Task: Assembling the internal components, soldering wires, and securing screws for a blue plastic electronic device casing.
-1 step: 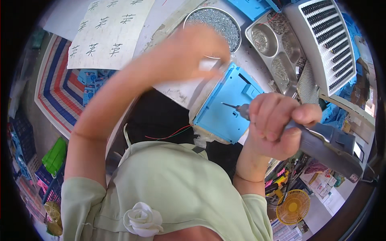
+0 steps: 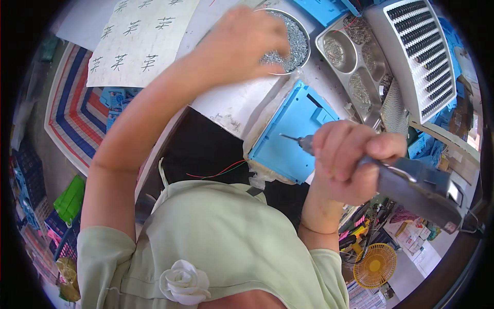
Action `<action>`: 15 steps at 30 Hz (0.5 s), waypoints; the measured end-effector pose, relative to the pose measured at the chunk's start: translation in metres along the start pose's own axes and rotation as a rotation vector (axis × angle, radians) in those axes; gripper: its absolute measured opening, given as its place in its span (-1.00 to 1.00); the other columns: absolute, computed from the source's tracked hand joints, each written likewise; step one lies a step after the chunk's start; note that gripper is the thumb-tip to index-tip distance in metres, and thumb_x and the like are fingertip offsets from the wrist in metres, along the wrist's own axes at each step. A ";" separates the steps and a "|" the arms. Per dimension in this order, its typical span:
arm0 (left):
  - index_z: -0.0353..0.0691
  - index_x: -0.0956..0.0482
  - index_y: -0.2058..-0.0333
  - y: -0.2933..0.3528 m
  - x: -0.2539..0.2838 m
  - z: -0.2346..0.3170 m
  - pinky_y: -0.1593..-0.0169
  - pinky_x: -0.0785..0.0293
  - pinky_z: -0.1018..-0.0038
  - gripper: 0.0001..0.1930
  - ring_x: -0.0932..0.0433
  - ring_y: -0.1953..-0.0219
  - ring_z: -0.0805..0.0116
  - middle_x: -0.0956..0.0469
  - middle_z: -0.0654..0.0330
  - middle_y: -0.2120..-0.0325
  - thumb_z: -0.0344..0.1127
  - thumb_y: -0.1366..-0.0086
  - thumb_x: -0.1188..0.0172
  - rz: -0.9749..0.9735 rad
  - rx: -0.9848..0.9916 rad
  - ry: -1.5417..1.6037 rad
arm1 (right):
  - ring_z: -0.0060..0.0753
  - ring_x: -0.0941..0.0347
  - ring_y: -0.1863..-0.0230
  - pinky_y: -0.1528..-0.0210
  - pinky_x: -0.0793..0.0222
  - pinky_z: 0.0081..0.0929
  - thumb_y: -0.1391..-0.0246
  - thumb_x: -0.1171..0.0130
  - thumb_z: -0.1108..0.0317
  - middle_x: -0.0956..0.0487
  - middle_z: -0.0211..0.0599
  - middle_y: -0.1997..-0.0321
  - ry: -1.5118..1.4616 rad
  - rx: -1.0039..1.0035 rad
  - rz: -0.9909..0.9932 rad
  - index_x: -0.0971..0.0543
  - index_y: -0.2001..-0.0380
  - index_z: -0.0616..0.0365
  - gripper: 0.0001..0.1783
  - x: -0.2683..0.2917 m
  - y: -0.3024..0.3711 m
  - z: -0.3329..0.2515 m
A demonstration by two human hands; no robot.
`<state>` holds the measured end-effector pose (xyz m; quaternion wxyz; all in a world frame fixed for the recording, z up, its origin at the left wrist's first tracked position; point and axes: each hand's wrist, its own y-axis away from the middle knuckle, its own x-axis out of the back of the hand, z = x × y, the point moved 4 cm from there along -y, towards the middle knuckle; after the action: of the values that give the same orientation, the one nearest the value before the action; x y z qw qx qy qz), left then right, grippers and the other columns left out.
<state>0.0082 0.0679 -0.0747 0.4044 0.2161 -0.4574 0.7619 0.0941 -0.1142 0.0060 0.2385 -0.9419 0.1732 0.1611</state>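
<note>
Shifted farther: our left hand [image 2: 247, 46], blurred, fingers parted, contents unclear, at the bowl [image 2: 309, 45], seemingly placed for reach. Our right hand [image 2: 354, 160]: gripping power screwdriver [image 2: 419, 189], aimed left over blue panel [image 2: 283, 129], nearer than bowl.

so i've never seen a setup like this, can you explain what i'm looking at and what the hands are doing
There is no machine arm here, just a person's two bare hands. The view comes from the left of two fisheye cameras worn on the head, looking down, so straight edges bend.

The right hand grips a grey power screwdriver, its thin bit over a blue panel. The left hand, blurred, is at a round bowl of small metal pieces; whether it holds any, I cannot tell.

On the worktop there is also a metal compartment tray.
</note>
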 end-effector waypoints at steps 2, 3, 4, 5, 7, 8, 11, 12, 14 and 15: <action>-0.10 -0.67 0.36 -0.011 -0.008 -0.013 -0.12 -0.30 0.07 -0.85 -0.55 0.13 0.16 -0.59 0.24 0.33 -0.19 -0.15 -0.35 -0.075 0.083 -0.352 | -0.43 -0.37 0.60 0.47 -0.38 -0.35 -0.21 -0.38 0.27 -0.44 -0.41 0.59 0.046 -0.042 -0.009 -0.40 0.06 0.08 -0.61 -0.009 0.008 0.007; -0.10 -0.69 0.41 -0.015 -0.016 -0.016 -0.06 -0.35 0.05 -0.86 -0.55 0.12 0.15 -0.62 0.20 0.33 -0.18 -0.16 -0.31 -0.177 0.114 -0.369 | -0.45 -0.35 0.62 0.49 -0.35 -0.37 -0.24 -0.35 0.25 -0.42 -0.43 0.61 0.105 -0.049 -0.026 -0.40 0.06 0.09 -0.63 -0.013 0.011 0.011; -0.09 -0.71 0.46 -0.017 -0.022 -0.019 0.01 -0.39 0.03 -0.83 -0.56 0.11 0.14 -0.64 0.16 0.34 -0.17 -0.17 -0.26 -0.280 0.144 -0.385 | -0.44 -0.36 0.61 0.48 -0.37 -0.36 -0.23 -0.34 0.29 -0.43 -0.41 0.60 0.129 -0.065 -0.025 -0.40 0.07 0.10 -0.65 -0.013 0.014 0.012; -0.09 -0.71 0.46 -0.017 -0.021 -0.021 0.01 -0.39 0.04 -0.83 -0.56 0.11 0.15 -0.64 0.16 0.33 -0.18 -0.17 -0.25 -0.236 0.147 -0.378 | -0.44 -0.37 0.60 0.46 -0.38 -0.35 -0.21 -0.34 0.32 -0.44 -0.40 0.59 0.151 -0.080 -0.029 -0.40 0.09 0.11 -0.67 -0.013 0.016 0.014; -0.09 -0.71 0.45 -0.016 -0.021 -0.021 0.02 -0.39 0.05 -0.83 -0.56 0.12 0.18 -0.63 0.16 0.33 -0.18 -0.19 -0.23 -0.153 0.151 -0.357 | -0.40 -0.42 0.54 0.37 -0.43 -0.32 -0.14 -0.33 0.50 -0.47 -0.37 0.53 0.134 -0.132 -0.028 -0.43 0.13 0.12 -0.70 -0.013 0.018 0.017; -0.10 -0.70 0.47 -0.015 -0.022 -0.021 0.02 -0.39 0.06 -0.83 -0.56 0.12 0.18 -0.63 0.16 0.34 -0.18 -0.20 -0.23 -0.170 0.167 -0.371 | -0.40 -0.43 0.53 0.37 -0.44 -0.31 -0.14 -0.33 0.53 -0.47 -0.36 0.53 0.146 -0.135 -0.033 -0.42 0.16 0.12 -0.70 -0.014 0.020 0.020; -0.13 -0.68 0.49 -0.019 -0.027 -0.022 0.02 -0.38 0.06 -0.80 -0.57 0.16 0.18 -0.63 0.15 0.37 -0.19 -0.23 -0.21 -0.148 0.158 -0.415 | -0.45 -0.35 0.62 0.48 -0.40 -0.36 -0.23 -0.30 0.41 -0.42 -0.39 0.61 0.292 -0.064 -0.067 -0.32 0.22 0.11 -0.70 -0.016 0.022 0.030; -0.13 -0.68 0.49 -0.018 -0.028 -0.019 0.01 -0.38 0.06 -0.79 -0.58 0.19 0.19 -0.63 0.15 0.39 -0.18 -0.24 -0.20 -0.102 0.123 -0.423 | -0.44 -0.35 0.61 0.47 -0.41 -0.36 -0.23 -0.29 0.43 -0.42 -0.38 0.61 0.332 -0.053 -0.091 -0.32 0.23 0.11 -0.71 -0.017 0.023 0.031; -0.14 -0.66 0.46 -0.016 -0.029 -0.020 0.05 -0.40 0.07 -0.79 -0.60 0.26 0.17 -0.63 0.14 0.41 -0.18 -0.27 -0.19 -0.132 0.096 -0.416 | -0.44 -0.36 0.60 0.46 -0.42 -0.36 -0.21 -0.28 0.47 -0.43 -0.37 0.60 0.410 -0.030 -0.140 -0.31 0.26 0.11 -0.71 -0.018 0.025 0.034; -0.14 -0.65 0.43 -0.021 -0.024 -0.019 0.08 -0.43 0.07 -0.80 -0.61 0.30 0.14 -0.63 0.13 0.43 -0.18 -0.28 -0.18 -0.209 0.099 -0.397 | -0.42 -0.37 0.60 0.45 -0.42 -0.36 -0.19 -0.31 0.49 -0.44 -0.35 0.60 0.385 -0.010 -0.134 -0.33 0.25 0.12 -0.70 -0.018 0.027 0.036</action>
<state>0.0397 0.0793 -0.0899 0.3720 0.4274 -0.4654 0.6800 0.0592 -0.1136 -0.0281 0.2063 -0.9659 0.1519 -0.0374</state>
